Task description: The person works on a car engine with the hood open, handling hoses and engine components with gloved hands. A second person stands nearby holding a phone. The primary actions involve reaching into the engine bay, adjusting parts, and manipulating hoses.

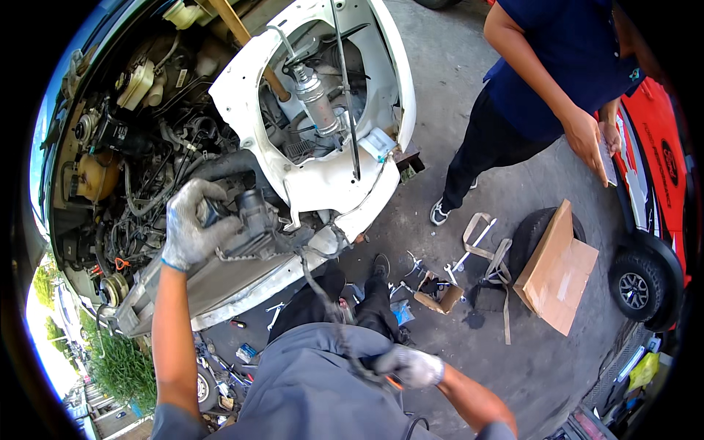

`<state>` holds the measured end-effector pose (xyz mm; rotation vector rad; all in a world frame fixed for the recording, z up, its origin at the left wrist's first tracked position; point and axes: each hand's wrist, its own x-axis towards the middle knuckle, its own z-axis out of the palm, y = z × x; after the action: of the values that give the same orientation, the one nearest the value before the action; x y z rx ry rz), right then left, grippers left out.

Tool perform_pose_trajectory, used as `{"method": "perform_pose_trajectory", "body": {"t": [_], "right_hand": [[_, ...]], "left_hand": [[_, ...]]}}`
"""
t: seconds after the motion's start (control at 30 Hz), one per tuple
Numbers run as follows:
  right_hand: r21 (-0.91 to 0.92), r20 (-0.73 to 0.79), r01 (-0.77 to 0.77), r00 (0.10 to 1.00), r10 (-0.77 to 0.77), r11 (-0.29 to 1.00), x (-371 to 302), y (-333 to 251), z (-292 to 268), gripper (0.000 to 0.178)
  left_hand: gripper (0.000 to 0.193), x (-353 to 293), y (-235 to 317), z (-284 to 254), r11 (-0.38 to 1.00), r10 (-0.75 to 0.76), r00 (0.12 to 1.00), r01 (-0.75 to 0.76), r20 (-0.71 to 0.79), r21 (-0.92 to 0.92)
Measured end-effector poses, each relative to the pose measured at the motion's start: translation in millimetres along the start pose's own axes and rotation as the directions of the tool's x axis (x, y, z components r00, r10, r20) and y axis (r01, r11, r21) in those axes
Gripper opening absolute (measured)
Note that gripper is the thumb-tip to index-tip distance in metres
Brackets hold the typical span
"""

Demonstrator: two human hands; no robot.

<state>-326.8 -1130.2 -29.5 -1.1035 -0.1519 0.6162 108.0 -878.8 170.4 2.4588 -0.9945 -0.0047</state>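
Observation:
At the front of the open engine bay, my left hand point(192, 226), in a whitish work glove, has its fingers curled round the near side of a black plastic housing point(258, 220). Exactly where the fingertips sit on it is hidden. A dark wiring harness point(326, 301) hangs from beside this housing and runs down across my front. Low at my right side, my gloved right hand point(412, 367) is closed round the lower end of the harness, somewhat blurred. A bit of orange point(394, 383) shows beneath those fingers.
Right of the engine point(176, 147) is a white body panel point(312, 187) around a silver cylinder point(317, 99). A person point(543, 81) stands at right holding a phone. Wrenches point(469, 253), a strap point(500, 268), a tyre point(539, 231) and a cardboard box point(561, 271) lie on the ground.

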Motion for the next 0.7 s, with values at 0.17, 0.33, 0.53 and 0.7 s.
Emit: {"method": "perform_pose_trajectory", "body": {"t": [0.17, 0.33, 0.53, 0.7], "right_hand": [[0.295, -0.878, 0.194, 0.442, 0.185, 0.936, -163, -12, -9, 0.019], [0.21, -0.978, 0.261, 0.046, 0.205, 0.942, -238, 0, -41, 0.007], [0.312, -0.926, 0.217, -0.148, 0.347, 0.925, -269, 104, -92, 0.018], [0.333, -0.893, 0.418, -0.149, 0.425, 0.845, -266, 151, -128, 0.017]], "left_hand": [[0.044, 12, -16, -14, 0.992, -0.123, 0.992, 0.124, 0.036, -0.026], [0.042, 15, -14, -9, 0.997, -0.069, 0.997, 0.07, 0.023, -0.02], [0.043, 17, -13, -7, 0.997, -0.064, 0.998, 0.064, 0.012, -0.03], [0.046, 14, -14, -8, 0.994, -0.111, 0.994, 0.111, 0.021, -0.021]]}}
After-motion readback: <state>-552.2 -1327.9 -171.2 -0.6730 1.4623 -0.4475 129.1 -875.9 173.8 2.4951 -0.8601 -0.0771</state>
